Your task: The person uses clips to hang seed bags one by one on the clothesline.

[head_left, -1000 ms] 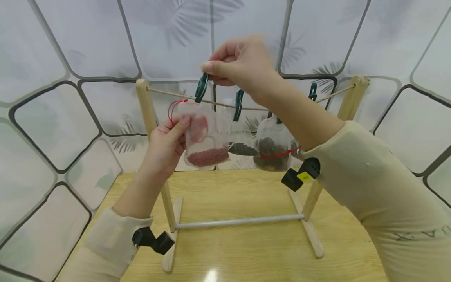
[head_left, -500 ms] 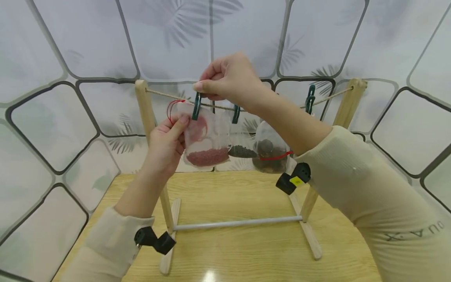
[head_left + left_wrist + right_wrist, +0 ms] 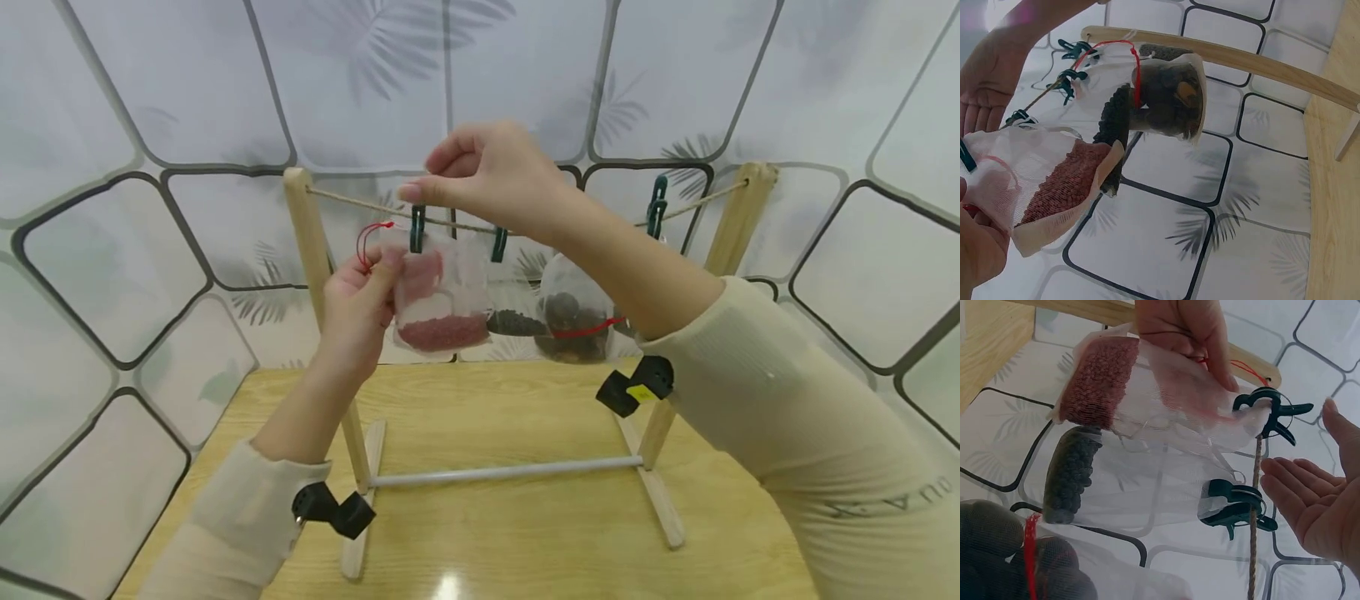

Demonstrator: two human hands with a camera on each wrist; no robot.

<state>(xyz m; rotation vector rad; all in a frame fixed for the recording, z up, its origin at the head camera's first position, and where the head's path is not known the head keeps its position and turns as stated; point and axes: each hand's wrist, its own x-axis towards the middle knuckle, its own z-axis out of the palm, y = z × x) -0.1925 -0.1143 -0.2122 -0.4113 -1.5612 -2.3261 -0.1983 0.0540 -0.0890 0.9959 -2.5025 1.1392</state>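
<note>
My left hand pinches the side of a white mesh drawstring bag that has small reddish grains in its bottom and a red cord. A dark green spring clip grips the bag's top at the rope. Beside that clip's handles is my right hand, its fingers spread and apart from the handles in the right wrist view. A second mesh bag, with dark grains, hangs alongside from another green clip.
A third bag of large dark round pieces hangs further right. One more green clip sits near the right wooden post. A white bar joins the stand's feet above the wooden table.
My right hand came down and left with the clip, which now bites the bag's top at the rope. Its fingers have parted from the handles. My left hand has stayed almost still.
</note>
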